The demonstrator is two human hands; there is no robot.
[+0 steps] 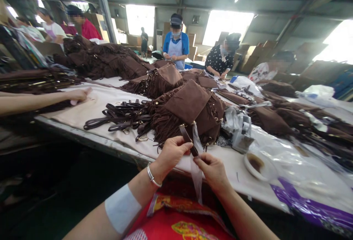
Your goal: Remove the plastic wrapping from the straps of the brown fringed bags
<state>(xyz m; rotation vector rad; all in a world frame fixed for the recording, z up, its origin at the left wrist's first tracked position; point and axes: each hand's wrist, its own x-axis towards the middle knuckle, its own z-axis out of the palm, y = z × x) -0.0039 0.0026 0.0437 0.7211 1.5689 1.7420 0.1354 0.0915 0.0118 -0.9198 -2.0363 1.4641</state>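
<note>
My left hand [174, 152] pinches a dark brown strap [186, 135] near the table's front edge. Thumb and fingers of my right hand [212, 168] close on the strap's lower end. A translucent white strip [196, 179] hangs down between my hands. Just beyond them lies a pile of brown fringed bags [190, 102] with gold rings. To the left of the pile is a heap of dark wrist straps [124, 116] with metal clasps.
Another person's hand [79, 95] rests on the cloth-covered table [107, 137] at left. A white bowl of brown liquid [249, 172], a tape dispenser [243, 137] and clear plastic [286, 159] lie at right. Large bag heaps [107, 61] stand behind; co-workers [176, 45] work across the table.
</note>
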